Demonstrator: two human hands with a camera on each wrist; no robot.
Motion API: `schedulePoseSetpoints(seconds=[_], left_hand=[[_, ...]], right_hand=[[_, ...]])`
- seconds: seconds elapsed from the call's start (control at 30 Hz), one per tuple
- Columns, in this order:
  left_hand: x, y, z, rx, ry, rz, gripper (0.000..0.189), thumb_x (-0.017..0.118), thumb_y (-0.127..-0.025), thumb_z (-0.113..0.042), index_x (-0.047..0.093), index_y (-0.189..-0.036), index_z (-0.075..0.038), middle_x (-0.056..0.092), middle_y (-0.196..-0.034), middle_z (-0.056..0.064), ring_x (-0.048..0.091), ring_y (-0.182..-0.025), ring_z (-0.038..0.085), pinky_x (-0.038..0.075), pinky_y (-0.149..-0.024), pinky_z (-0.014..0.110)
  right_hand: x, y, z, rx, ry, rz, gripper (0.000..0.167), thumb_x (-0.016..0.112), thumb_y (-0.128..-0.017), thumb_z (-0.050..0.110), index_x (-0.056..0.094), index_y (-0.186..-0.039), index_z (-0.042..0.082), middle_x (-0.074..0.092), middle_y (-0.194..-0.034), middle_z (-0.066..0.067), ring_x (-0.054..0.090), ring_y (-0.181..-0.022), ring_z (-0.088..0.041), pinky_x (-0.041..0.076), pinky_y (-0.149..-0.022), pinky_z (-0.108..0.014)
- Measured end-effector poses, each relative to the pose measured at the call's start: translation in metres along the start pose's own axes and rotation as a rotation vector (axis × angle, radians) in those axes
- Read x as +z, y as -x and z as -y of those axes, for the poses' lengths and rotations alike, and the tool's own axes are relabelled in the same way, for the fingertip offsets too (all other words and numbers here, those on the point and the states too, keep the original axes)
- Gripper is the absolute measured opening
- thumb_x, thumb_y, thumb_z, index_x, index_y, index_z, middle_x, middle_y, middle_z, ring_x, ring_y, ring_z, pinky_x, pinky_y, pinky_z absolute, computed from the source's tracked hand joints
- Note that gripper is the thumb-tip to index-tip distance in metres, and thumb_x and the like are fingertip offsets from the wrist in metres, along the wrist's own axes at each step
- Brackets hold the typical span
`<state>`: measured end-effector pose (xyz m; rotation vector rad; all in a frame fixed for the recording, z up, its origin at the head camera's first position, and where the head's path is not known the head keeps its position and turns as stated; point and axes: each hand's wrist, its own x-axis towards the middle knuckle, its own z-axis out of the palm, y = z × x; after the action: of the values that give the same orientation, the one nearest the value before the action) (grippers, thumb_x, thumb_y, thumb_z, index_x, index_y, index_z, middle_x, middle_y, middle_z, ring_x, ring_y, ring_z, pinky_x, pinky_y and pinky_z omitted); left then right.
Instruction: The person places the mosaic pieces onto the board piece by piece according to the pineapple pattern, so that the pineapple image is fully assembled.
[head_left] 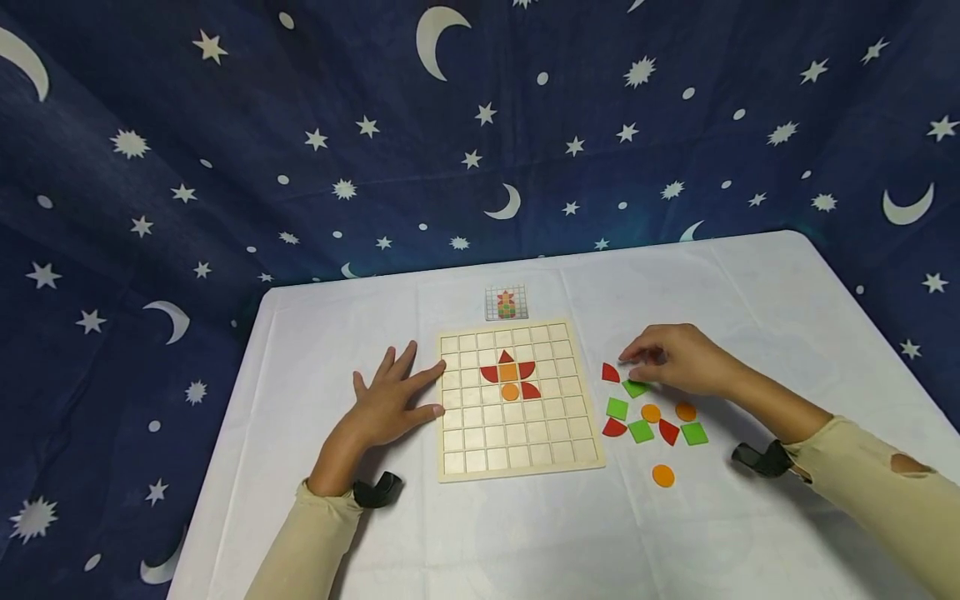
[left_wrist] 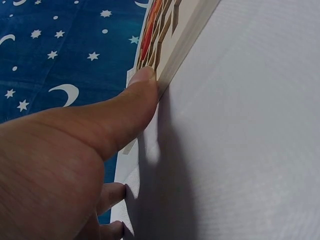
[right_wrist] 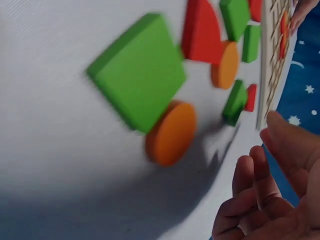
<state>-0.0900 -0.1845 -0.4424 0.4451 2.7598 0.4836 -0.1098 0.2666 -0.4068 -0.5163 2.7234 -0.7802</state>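
A pale wooden grid board [head_left: 480,442] lies on the table, bearing a red triangle [head_left: 506,357], an orange square [head_left: 508,372], an orange disc [head_left: 510,392] and red quarter-circle pieces [head_left: 530,390]. My left hand [head_left: 382,408] lies with spread fingers at its left side; thumb and index finger touch the edge. To the right of the board, my right hand [head_left: 678,358] hovers over loose pieces, fingers loosely bent. Nothing shows between thumb and fingers in the right wrist view. Nearest are a red quarter-circle [head_left: 611,372] and a partly covered green square [head_left: 634,388].
Behind the board lies a small pattern card [head_left: 507,303]. Other green squares [head_left: 694,433], orange discs [head_left: 651,413] and red quarter-circles [head_left: 669,432] are scattered right of the board. One orange disc [head_left: 663,476] lies nearer the front. A starry blue cloth [head_left: 420,125] hangs behind the white table [head_left: 525,542].
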Motion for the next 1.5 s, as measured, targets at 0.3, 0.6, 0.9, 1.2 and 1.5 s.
schedulePoseSetpoints(seconds=[0.3, 0.6, 0.9, 1.2, 1.5], left_hand=[[0.001, 0.0, 0.0, -0.005, 0.004, 0.002, 0.07, 0.069, -0.092, -0.056, 0.045, -0.154, -0.037, 0.012, -0.173, 0.014, 0.004, -0.158, 0.046, 0.002, -0.107, 0.088], [0.003, 0.0, 0.0, -0.004, 0.014, -0.003, 0.072, 0.069, -0.091, -0.057, 0.043, -0.155, -0.037, 0.012, -0.173, 0.013, 0.004, -0.158, 0.046, 0.001, -0.107, 0.088], [0.001, 0.0, 0.0, 0.0, 0.002, -0.003, 0.072, 0.069, -0.091, -0.056, 0.043, -0.155, -0.036, 0.012, -0.173, 0.014, 0.004, -0.158, 0.046, 0.002, -0.107, 0.088], [0.0, 0.0, 0.001, 0.0, 0.007, -0.002, 0.07, 0.068, -0.092, -0.056, 0.044, -0.155, -0.036, 0.012, -0.172, 0.014, 0.004, -0.158, 0.047, 0.002, -0.107, 0.087], [-0.001, 0.001, -0.001, -0.002, -0.003, 0.0, 0.07, 0.068, -0.092, -0.057, 0.045, -0.154, -0.037, 0.012, -0.172, 0.014, 0.004, -0.158, 0.046, 0.002, -0.107, 0.088]], right_hand=[[0.018, -0.005, -0.009, -0.03, 0.006, 0.031, 0.035, 0.084, -0.085, 0.029, 0.078, -0.117, 0.016, 0.068, -0.09, 0.009, 0.051, -0.078, -0.011, 0.043, -0.069, -0.024], [0.03, -0.011, -0.001, -0.088, 0.03, -0.03, 0.027, 0.086, -0.083, 0.02, 0.078, -0.108, 0.017, 0.068, -0.09, 0.008, 0.052, -0.077, -0.012, 0.045, -0.069, -0.025], [0.027, -0.026, 0.017, -0.068, -0.074, -0.006, 0.02, 0.079, -0.088, 0.009, 0.077, -0.105, 0.02, 0.072, -0.093, 0.008, 0.06, -0.084, -0.014, 0.054, -0.077, -0.03], [0.045, -0.056, 0.063, 0.003, -0.375, 0.124, 0.02, 0.072, -0.095, 0.01, 0.079, -0.11, 0.02, 0.074, -0.104, 0.001, 0.061, -0.08, -0.019, 0.052, -0.071, -0.028], [0.073, -0.07, 0.094, -0.088, -0.383, 0.111, 0.01, 0.076, -0.092, 0.012, 0.079, -0.098, 0.019, 0.075, -0.097, 0.005, 0.06, -0.084, -0.015, 0.05, -0.073, -0.029]])
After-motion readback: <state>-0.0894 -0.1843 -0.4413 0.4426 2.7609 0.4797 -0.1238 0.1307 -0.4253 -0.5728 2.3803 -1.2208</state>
